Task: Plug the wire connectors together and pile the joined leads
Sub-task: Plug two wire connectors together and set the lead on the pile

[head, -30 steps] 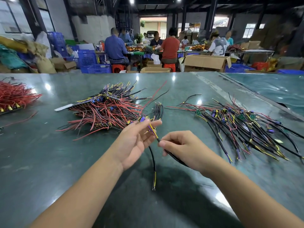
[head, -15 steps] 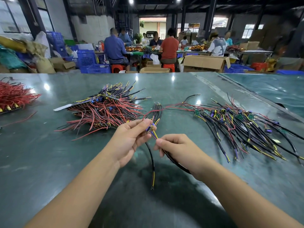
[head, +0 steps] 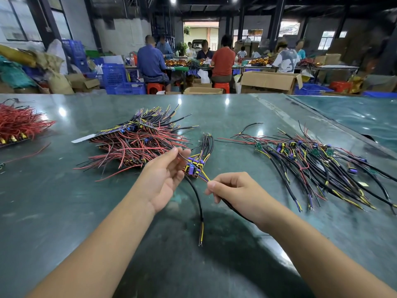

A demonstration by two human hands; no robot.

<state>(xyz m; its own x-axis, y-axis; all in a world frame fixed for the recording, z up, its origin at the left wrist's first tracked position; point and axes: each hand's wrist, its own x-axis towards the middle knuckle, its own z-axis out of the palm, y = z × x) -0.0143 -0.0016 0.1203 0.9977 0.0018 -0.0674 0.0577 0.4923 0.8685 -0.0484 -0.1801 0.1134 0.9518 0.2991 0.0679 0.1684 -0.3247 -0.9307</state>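
Head view, centre of the frame: my left hand (head: 165, 177) sits palm-up, thumb and fingers curled and pinching a small cluster of purple-and-yellow connectors (head: 194, 166), with a bundle of black leads (head: 207, 143) fanning up and away from it toward the middle of the table. Just to the right, my right hand (head: 236, 194) has thumb and forefinger pressed together on a thin purple-and-yellow wire (head: 204, 178) that runs up-left into that cluster; the other fingers are curled under, and a black cable (head: 234, 208) trails out beneath the palm toward the lower right. Another black lead (head: 198, 203) hangs from the cluster down the middle of the frame, its bare yellow tips pointing at the bottom edge. Left of centre lies the heap of red-and-black wires (head: 137, 145) on the green table (head: 64, 201). On the right side of the frame, well apart from my hands, a loose spread of black leads with purple connectors (head: 318, 168) lies fanned out. At the far left edge sits a bunch of red wires (head: 20, 123). Across the top, people sit at benches among blue crates (head: 116, 76) and a cardboard box (head: 268, 81).
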